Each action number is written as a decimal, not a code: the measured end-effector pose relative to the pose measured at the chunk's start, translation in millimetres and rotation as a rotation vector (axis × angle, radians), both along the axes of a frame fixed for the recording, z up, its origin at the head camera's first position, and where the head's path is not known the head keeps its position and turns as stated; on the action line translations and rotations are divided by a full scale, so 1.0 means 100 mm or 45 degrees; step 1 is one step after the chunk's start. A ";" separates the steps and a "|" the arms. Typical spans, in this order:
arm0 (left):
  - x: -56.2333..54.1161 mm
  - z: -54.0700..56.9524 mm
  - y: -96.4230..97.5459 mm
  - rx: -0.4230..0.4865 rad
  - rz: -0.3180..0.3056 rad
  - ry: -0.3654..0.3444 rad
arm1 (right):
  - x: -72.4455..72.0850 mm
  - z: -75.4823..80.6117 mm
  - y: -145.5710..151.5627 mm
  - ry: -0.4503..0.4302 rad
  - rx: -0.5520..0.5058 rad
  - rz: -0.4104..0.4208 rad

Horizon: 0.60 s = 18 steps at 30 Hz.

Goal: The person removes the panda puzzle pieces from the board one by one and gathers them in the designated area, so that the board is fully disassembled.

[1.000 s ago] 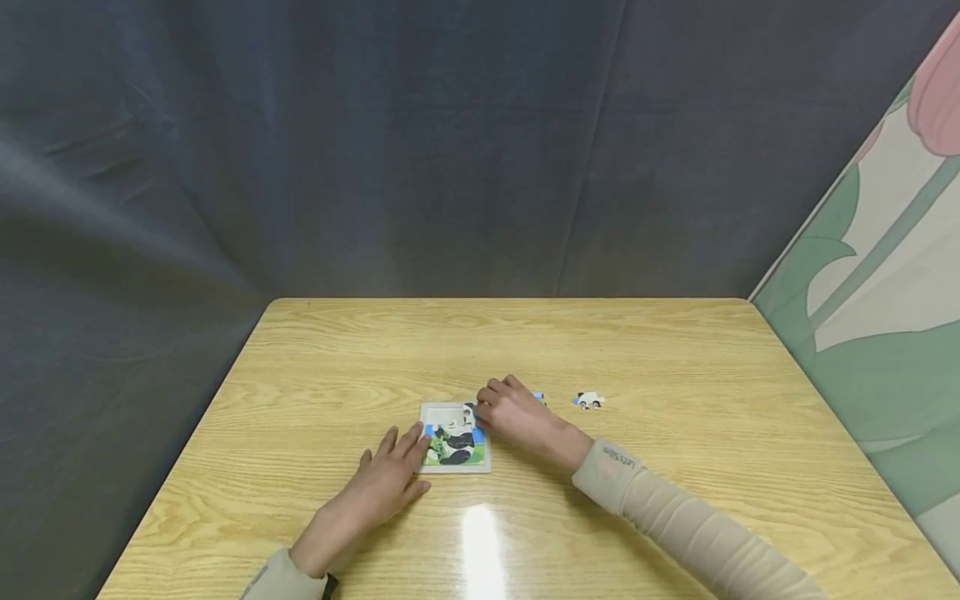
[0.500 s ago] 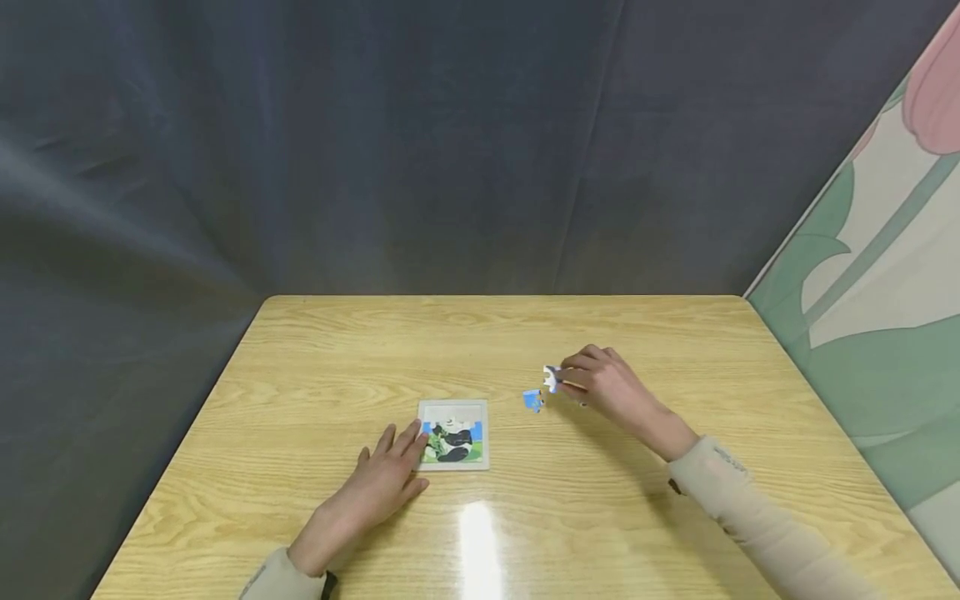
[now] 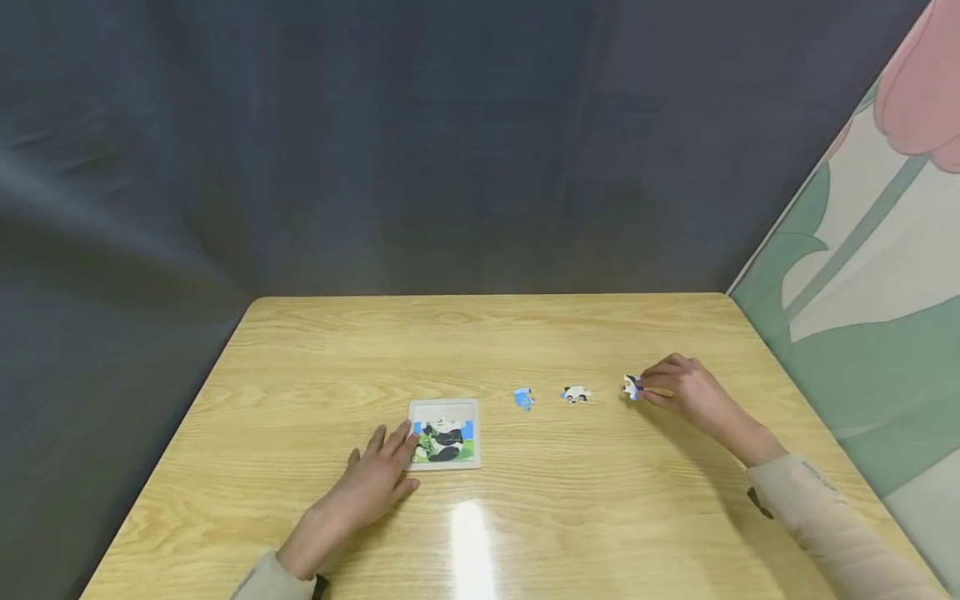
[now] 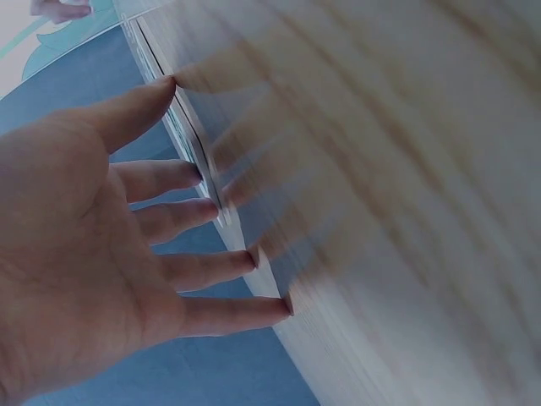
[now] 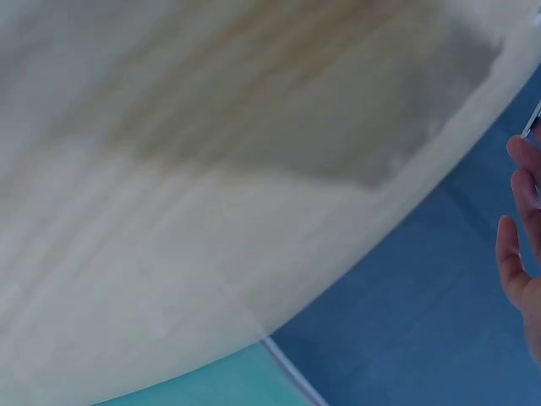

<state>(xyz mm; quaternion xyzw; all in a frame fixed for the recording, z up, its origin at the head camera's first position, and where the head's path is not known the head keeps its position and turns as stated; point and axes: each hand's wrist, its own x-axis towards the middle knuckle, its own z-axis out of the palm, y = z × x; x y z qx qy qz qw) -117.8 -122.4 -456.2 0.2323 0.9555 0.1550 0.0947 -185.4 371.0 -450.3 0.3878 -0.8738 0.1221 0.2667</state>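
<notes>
Head view, left hand: (image 3: 372, 485) palm down, fingers extended and spread, fingertips at the left edge of the puzzle tray (image 3: 459, 466); forearm slants in from the lower edge.
Head view, right hand: (image 3: 696, 402) arm stretched forward from the lower right corner; thumb and fingers pinch a white-and-blue puzzle piece (image 3: 632, 387).
Head view, puzzle tray: flat on the wooden table (image 3: 525, 508), partly filled panda picture, upper part unfilled.
Head view, loose pieces: blue piece (image 3: 522, 398) and panda-face piece (image 3: 576, 394), between tray and right hand.
Left wrist view, left hand: palm side visible, fingers nearly straight; two meet the tray's edge.
Right wrist view, right hand: only partly in frame, fingers bent; piece shows as a sliver.
</notes>
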 end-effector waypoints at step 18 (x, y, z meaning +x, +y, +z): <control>0.03 0.00 0.00 0.016 0.023 -0.011 | -0.11 -0.09 -0.05 -0.084 0.123 -0.029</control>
